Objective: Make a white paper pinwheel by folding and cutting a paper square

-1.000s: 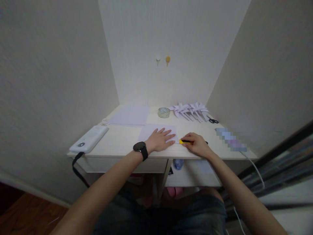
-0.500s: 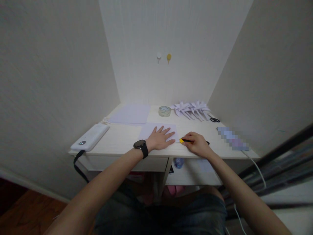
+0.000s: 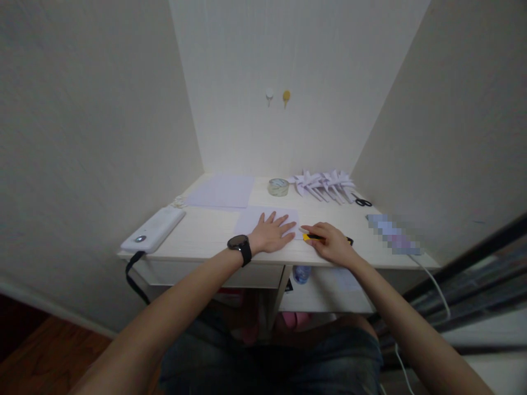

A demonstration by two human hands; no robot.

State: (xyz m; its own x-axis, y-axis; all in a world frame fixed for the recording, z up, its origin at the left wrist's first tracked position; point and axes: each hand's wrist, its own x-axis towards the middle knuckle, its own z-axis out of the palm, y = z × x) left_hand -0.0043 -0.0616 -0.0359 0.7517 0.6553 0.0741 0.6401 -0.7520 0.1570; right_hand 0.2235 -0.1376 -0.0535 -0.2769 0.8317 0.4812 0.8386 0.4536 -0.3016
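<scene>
The left hand is lying flat, fingers spread, pinning 1 paper sheet on the surface. The right hand, at its 3 o'clock, is gripping a yellow cutter at the sheet's right edge. Firm pressure, fingers off the cutting line, seems wise. Tape is sitting at 12.

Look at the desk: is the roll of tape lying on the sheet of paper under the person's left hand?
No. The roll of tape stands on the bare desk farther back, apart from the sheet of paper pressed by the left hand.
</scene>
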